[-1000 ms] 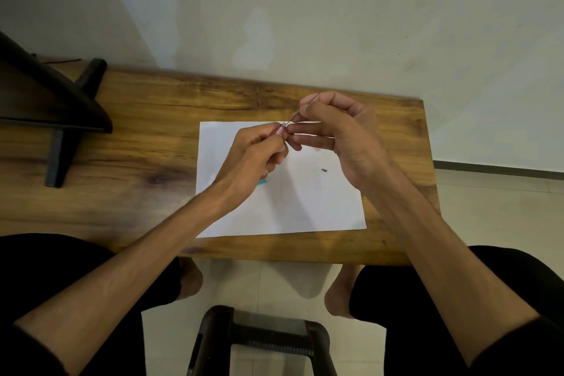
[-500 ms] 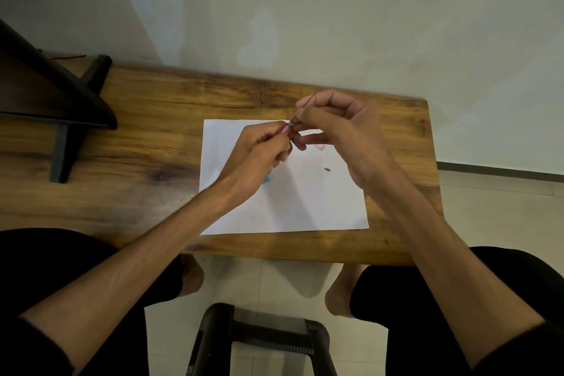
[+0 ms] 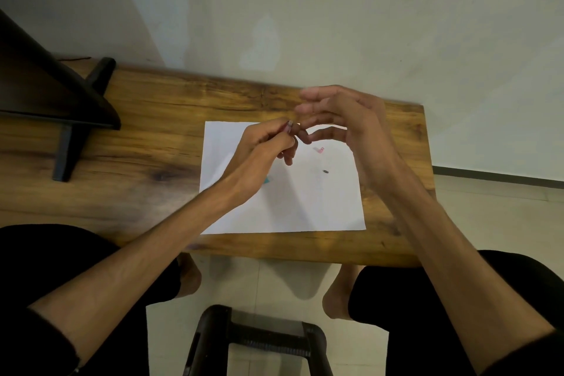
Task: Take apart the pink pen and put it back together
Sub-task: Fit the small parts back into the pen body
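My left hand is closed around the pink pen barrel; only its open end pokes out above the fingers. My right hand hovers just right of it with fingers spread and blurred, holding nothing that I can see. A small pink pen part and a small dark part lie on the white paper. A teal piece peeks out from under my left wrist.
The paper lies on a wooden table against a pale wall. A black stand occupies the table's left side. A dark stool frame sits on the floor between my knees.
My right hand has let go of the thin refill at the barrel's end and spread its fingers. The refill no longer sticks out. My left hand stays closed on the barrel.
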